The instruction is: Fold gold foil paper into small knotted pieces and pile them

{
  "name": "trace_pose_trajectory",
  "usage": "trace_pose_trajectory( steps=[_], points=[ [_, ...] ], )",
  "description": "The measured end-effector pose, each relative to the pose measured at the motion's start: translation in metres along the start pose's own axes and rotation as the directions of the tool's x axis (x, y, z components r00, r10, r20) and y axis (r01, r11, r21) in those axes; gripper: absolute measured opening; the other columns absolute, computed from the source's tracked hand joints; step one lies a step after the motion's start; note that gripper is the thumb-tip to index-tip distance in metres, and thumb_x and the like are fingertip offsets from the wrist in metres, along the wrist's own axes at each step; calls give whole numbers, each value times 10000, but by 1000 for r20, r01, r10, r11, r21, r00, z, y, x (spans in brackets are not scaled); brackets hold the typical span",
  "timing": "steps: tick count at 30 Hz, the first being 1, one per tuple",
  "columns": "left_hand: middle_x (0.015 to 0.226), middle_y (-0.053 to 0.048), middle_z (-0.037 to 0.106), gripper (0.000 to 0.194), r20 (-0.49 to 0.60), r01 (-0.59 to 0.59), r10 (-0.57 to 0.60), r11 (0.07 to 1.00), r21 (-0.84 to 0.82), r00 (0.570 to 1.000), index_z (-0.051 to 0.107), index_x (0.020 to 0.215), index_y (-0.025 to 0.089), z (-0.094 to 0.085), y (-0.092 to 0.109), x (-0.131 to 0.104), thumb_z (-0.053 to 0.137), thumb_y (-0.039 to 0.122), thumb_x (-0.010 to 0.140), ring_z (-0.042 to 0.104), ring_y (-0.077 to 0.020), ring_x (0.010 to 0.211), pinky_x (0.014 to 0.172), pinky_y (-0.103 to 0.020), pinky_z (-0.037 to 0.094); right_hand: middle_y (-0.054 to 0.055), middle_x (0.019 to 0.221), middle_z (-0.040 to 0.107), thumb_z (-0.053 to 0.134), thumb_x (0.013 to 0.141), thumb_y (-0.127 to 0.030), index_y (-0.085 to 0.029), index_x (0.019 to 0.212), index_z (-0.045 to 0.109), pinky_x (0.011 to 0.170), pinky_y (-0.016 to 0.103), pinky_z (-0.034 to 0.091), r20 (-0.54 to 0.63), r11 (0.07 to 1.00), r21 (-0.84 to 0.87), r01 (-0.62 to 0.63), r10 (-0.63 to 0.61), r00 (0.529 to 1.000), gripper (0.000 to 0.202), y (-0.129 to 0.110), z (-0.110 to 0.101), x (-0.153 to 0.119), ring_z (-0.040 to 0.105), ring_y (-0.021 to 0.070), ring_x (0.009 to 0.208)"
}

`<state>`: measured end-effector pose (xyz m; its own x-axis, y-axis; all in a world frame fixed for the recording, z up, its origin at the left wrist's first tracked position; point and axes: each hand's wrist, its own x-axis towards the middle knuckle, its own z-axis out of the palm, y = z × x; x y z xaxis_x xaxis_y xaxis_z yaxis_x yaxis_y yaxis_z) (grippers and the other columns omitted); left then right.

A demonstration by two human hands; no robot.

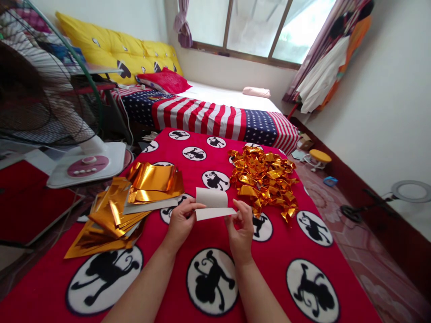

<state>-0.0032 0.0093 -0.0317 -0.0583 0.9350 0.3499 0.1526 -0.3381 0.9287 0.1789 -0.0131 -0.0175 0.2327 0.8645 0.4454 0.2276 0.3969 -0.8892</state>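
A pale grey-white sheet of paper [212, 198], with a fold across it, is held above the red cloth [215, 233] in the middle of the view. My left hand [182, 220] pinches its left end between thumb and fingers. At the right end, my right hand [241, 226] grips the same sheet, fingers curled. To the left lies a stack of shiny gold sheets [153, 178], some with pale undersides, and more gold sheets [112, 220] spread below it. A heap of folded gold pieces [264, 177] sits to the right, beyond my right hand.
A fan [85, 166] stands at the left, its base beside the cloth. Behind the table is a bed [215, 116] with a striped and starred cover. On the right, a yellow stool [319, 156] and a ring-shaped stand [411, 192] are by the wall.
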Motion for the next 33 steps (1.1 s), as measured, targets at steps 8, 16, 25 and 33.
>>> trace_pose_trajectory(
  steps=[8,16,25,33],
  points=[
    [1265,-75,523,278,-53,-45,51,993,113,997,728,988,235,3,5,2,597,106,779,611,-182,1011,753,-264,546,66,1135,614,495,765,-45,-241,956,720,945,375,468,14,997,-52,49,-48,999,355,4,-1,2,576,211,1083],
    [1129,-46,661,356,47,-241,242,892,384,969,726,973,267,-2,9,2,556,27,774,568,-222,1076,980,-429,461,70,1143,632,484,761,-51,-223,918,713,930,356,477,96,997,-81,-20,27,995,326,12,4,2,589,205,1080],
    [1252,-49,653,552,306,-204,83,898,390,949,686,1155,280,-3,5,0,595,9,683,577,-249,1168,1055,-459,417,32,969,691,500,727,-6,-234,846,693,868,346,461,213,958,-281,56,5,977,321,5,-1,1,580,204,958],
    [1151,-71,712,187,375,-217,81,917,336,924,757,975,256,-12,1,4,663,222,817,613,-250,1147,1020,-451,457,32,944,719,568,837,-133,-243,876,734,854,330,474,324,977,-214,5,66,944,203,7,-7,4,630,192,904]
  ],
)
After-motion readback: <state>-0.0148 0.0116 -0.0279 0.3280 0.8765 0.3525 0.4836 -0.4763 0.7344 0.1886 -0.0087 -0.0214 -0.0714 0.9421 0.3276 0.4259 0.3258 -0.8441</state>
